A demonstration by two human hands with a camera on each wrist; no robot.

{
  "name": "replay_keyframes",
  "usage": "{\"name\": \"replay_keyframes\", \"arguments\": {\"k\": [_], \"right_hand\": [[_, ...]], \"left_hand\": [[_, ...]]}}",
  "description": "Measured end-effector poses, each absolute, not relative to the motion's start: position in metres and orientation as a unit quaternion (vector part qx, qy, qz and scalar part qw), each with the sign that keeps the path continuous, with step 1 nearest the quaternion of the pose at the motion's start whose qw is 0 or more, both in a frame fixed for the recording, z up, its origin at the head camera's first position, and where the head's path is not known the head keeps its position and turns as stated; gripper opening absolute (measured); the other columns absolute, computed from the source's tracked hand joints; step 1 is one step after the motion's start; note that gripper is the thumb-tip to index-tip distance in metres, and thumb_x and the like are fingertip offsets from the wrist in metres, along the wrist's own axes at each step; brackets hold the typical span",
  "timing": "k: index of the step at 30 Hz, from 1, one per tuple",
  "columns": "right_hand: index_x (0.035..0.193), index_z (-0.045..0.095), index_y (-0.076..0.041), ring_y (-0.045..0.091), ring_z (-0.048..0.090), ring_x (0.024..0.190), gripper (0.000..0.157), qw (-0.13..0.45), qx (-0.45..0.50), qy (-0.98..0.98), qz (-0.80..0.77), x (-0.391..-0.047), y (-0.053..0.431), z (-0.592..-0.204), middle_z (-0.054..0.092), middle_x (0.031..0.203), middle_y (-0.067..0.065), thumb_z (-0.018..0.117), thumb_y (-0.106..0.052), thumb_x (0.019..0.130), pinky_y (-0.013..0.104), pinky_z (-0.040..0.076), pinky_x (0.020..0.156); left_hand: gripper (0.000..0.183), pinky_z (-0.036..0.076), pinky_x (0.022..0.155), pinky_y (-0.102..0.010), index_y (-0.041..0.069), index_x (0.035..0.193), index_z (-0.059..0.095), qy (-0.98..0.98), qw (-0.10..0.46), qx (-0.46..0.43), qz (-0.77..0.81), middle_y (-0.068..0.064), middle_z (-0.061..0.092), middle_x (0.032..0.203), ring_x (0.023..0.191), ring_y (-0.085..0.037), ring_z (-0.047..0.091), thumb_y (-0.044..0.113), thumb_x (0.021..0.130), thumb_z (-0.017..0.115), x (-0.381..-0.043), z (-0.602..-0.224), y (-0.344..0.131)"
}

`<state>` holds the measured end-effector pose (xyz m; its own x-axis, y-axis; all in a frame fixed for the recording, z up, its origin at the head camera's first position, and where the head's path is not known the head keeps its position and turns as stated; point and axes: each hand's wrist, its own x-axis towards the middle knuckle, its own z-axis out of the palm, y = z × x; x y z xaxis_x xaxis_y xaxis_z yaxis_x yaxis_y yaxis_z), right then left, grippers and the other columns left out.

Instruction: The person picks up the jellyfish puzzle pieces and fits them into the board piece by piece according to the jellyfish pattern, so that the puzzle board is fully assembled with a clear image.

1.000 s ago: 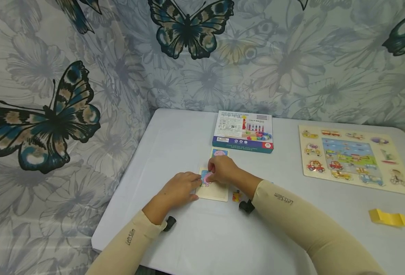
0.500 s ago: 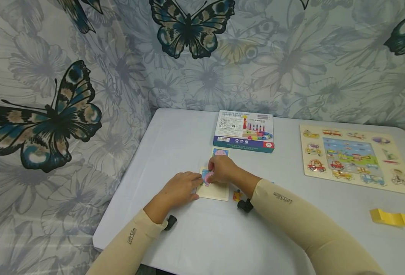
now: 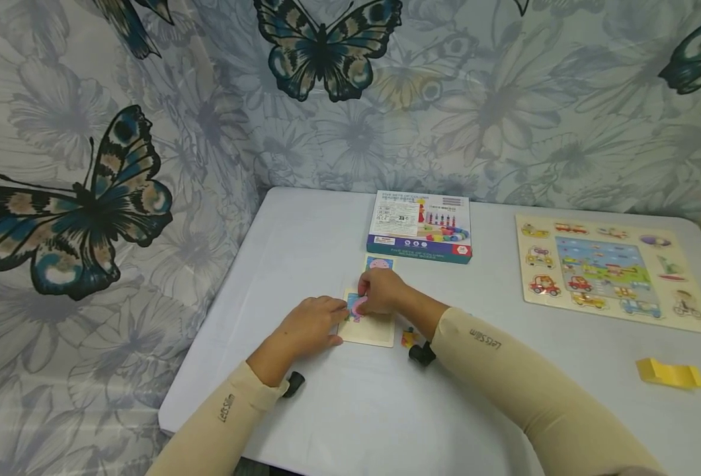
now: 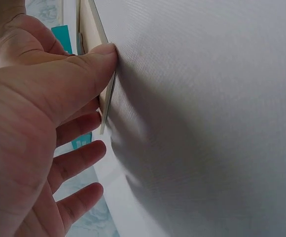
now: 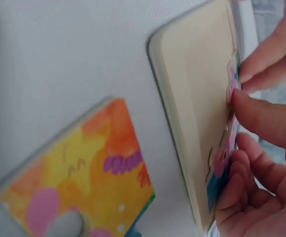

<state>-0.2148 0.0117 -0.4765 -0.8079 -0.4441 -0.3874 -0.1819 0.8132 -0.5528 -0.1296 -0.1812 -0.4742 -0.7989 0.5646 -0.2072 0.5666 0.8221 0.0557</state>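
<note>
A small pale wooden puzzle board (image 3: 368, 336) lies on the table, its left part filled by blue and pink pieces. My left hand (image 3: 305, 325) holds the board at its left side; in the left wrist view the thumb presses on the board's edge (image 4: 110, 89) and the other fingers reach past it. With thumb and curled fingers my right hand (image 3: 383, 291) pinches a pink puzzle piece (image 3: 358, 306) right at the filled part. In the right wrist view much of that piece hides behind the fingers. An orange-and-yellow puzzle piece (image 5: 108, 163) lies loose beside the board.
Beyond the board are a pink-and-blue picture piece (image 3: 379, 264) and a flat colouring-set box (image 3: 418, 228). At right lie a large vehicle puzzle board (image 3: 612, 271) and a yellow curved block (image 3: 672, 375). The white table (image 3: 237, 284) meets the patterned wall at the back.
Both hands keep their places at the board. The pink piece under my right fingers shifts and turns very slightly; the rest differs only by a small camera sway.
</note>
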Motion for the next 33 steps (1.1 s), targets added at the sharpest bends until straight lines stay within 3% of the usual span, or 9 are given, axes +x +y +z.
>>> {"name": "replay_keyframes", "arguments": {"k": [7, 11, 15, 18, 21, 26, 33], "right_hand": [[0.099, 0.069, -0.014, 0.018, 0.057, 0.084, 0.025, 0.238, -0.198, 0.911, -0.271, -0.209, 0.021, -0.48, 0.062, 0.088, 0.001, 0.084, -0.028, 0.086, 0.029, 0.051, 0.075], [0.109, 0.072, -0.013, 0.019, 0.059, 0.092, 0.023, 0.218, -0.208, 0.914, -0.273, -0.202, 0.051, -0.468, 0.065, 0.098, 0.002, 0.078, -0.025, 0.09, 0.035, 0.055, 0.088], [0.122, 0.072, -0.015, 0.029, 0.058, 0.112, 0.037, 0.211, -0.198, 0.937, -0.195, -0.194, 0.09, -0.454, 0.066, 0.121, 0.009, 0.08, -0.025, 0.088, 0.05, 0.052, 0.103], [0.128, 0.071, -0.019, 0.035, 0.053, 0.121, 0.048, 0.211, -0.194, 0.948, -0.137, -0.186, 0.117, -0.456, 0.06, 0.133, 0.013, 0.084, -0.031, 0.084, 0.057, 0.049, 0.103], [0.127, 0.07, -0.02, 0.037, 0.05, 0.12, 0.051, 0.191, -0.195, 0.955, -0.117, -0.178, 0.138, -0.463, 0.057, 0.135, 0.016, 0.086, -0.036, 0.081, 0.058, 0.049, 0.096], [0.116, 0.072, -0.016, 0.037, 0.05, 0.115, 0.043, 0.134, -0.196, 0.961, -0.141, -0.164, 0.155, -0.474, 0.057, 0.127, 0.016, 0.087, -0.035, 0.081, 0.055, 0.047, 0.088], [0.101, 0.073, -0.015, 0.034, 0.05, 0.112, 0.028, 0.109, -0.19, 0.96, -0.177, -0.156, 0.154, -0.478, 0.06, 0.119, 0.012, 0.088, -0.026, 0.081, 0.052, 0.048, 0.09]], "left_hand": [[0.063, 0.039, 0.118, -0.041, 0.014, 0.147, 0.057, 0.951, 0.128, 0.281, -0.011, 0.001, 0.053, 0.152, 0.142, -0.02, 0.047, 0.043, 0.093, 0.074, -0.131, -0.475, -0.179], [0.065, 0.038, 0.119, -0.041, 0.013, 0.15, 0.054, 0.952, 0.139, 0.274, 0.003, 0.001, 0.05, 0.154, 0.144, -0.021, 0.045, 0.043, 0.095, 0.072, -0.13, -0.477, -0.179], [0.068, 0.035, 0.121, -0.04, 0.012, 0.153, 0.049, 0.952, 0.149, 0.267, 0.009, 0.001, 0.046, 0.157, 0.146, -0.02, 0.041, 0.043, 0.096, 0.071, -0.129, -0.477, -0.179], [0.069, 0.035, 0.121, -0.04, 0.012, 0.153, 0.049, 0.952, 0.142, 0.269, 0.015, 0.0, 0.047, 0.157, 0.146, -0.021, 0.041, 0.042, 0.096, 0.072, -0.127, -0.477, -0.18], [0.065, 0.036, 0.12, -0.042, 0.014, 0.151, 0.051, 0.951, 0.133, 0.278, 0.032, -0.002, 0.049, 0.155, 0.145, -0.022, 0.043, 0.036, 0.095, 0.074, -0.126, -0.475, -0.18], [0.057, 0.037, 0.119, -0.043, 0.019, 0.149, 0.056, 0.945, 0.13, 0.296, 0.046, -0.002, 0.05, 0.155, 0.144, -0.023, 0.044, 0.03, 0.095, 0.074, -0.122, -0.476, -0.18], [0.055, 0.035, 0.121, -0.043, 0.02, 0.149, 0.056, 0.943, 0.141, 0.297, 0.051, -0.001, 0.046, 0.158, 0.147, -0.023, 0.041, 0.03, 0.097, 0.07, -0.121, -0.477, -0.175]]}}
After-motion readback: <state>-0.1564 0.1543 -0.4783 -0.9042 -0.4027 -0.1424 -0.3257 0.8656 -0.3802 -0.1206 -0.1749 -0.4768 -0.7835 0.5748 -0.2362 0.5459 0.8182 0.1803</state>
